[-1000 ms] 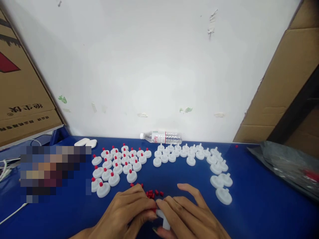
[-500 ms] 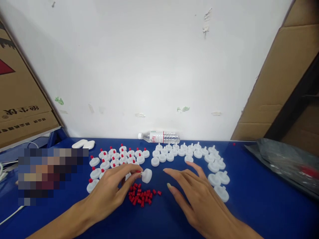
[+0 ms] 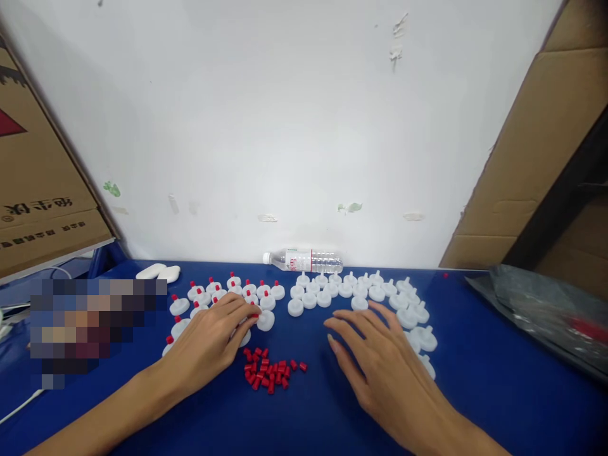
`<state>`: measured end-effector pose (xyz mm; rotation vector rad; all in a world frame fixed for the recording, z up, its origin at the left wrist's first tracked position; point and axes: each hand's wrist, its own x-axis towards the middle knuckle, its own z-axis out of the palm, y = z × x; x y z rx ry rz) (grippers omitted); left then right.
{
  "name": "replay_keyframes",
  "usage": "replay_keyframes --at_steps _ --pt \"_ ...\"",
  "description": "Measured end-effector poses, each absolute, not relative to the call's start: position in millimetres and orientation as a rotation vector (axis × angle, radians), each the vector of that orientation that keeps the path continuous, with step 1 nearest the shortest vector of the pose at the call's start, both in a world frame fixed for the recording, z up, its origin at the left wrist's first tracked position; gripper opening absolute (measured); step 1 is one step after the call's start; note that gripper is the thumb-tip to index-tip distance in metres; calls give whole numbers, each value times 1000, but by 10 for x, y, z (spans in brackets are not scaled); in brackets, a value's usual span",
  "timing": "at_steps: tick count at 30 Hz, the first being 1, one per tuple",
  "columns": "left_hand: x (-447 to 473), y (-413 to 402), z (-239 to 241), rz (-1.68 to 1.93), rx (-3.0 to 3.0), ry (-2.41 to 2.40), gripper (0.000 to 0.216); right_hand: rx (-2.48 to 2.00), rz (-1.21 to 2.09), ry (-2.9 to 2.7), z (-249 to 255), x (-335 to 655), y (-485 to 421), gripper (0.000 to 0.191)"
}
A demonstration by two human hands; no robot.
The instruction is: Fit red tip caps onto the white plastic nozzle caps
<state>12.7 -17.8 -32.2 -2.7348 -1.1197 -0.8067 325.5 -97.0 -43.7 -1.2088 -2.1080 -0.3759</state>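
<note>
My left hand [image 3: 216, 329] is closed, its thumb and fingers pinching the red-tipped stem of a white round spout cap [image 3: 266, 320], which is tilted with its disc facing right. Around and partly behind that hand stand several white spout caps with red tips [image 3: 267, 300]; the hand hides some of them. Below it lies a loose pile of small red tip caps [image 3: 270, 373]. My right hand [image 3: 380, 361] hovers over the blue table with fingers apart and nothing in them. Closest to it are white spout caps without red tips [image 3: 360, 302], some hidden behind the hand.
A clear plastic bottle [image 3: 304, 260] lies on its side against the white wall. Two white oval objects [image 3: 159, 273] and a pixelated patch are at the left. A grey plastic bag [image 3: 536, 316] lies at the right, and cardboard [image 3: 498, 158] stands on both sides.
My left hand has moved left and slightly away from me with the red-tipped spout cap, in among the other red-tipped ones. My right hand has shifted a little to the right.
</note>
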Motion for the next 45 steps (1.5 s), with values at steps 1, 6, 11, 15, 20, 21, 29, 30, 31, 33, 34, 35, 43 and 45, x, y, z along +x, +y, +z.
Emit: replay_keyframes --at_steps 1,6,11,15,20,21,29,30,31,33,34,35,43,45 --pt "131 -181 -325 -815 -2735 -1102 30 -1271 -467 -2098 -443 3286 -947 28" --pt "155 -213 -335 -819 -2764 -1012 23 -1563 -891 -2027 -518 3515 -836 43" --pt "155 -251 -297 -847 -2754 -990 23 -1640 -989 -2046 -666 3639 -779 57" --pt "177 -335 -164 -795 -2792 -982 21 -1600 -877 -2110 -659 3604 -786 52" --pt "193 -464 0 -575 -2894 -952 24 -1498 -616 -2160 -538 3500 -845 31" --pt "190 -482 16 -525 -2899 -953 25 -1477 -571 -2166 -524 3481 -857 27" --pt "138 -456 7 -344 -2896 -978 20 -1359 -420 -2323 -567 3452 -885 44" --pt "130 -441 -3 -338 -2896 -959 18 -1357 -421 -2348 -585 3450 -882 40" --pt "122 -427 -13 -335 -2893 -943 17 -1358 -432 -2365 -602 3447 -877 35" --pt "107 -402 -32 -343 -2886 -918 18 -1367 -454 -2377 -625 3438 -869 28" --pt "101 -391 -39 -354 -2882 -908 19 -1371 -453 -2374 -627 3434 -865 27" --pt "97 -381 -45 -367 -2881 -896 21 -1378 -441 -2369 -623 3432 -862 27" --pt "149 -377 -30 -665 -2866 -802 17 -1170 -446 -2322 -504 3413 -931 56" --pt "193 -421 -29 -784 -2860 -775 16 -1101 -467 -2307 -473 3377 -979 68"
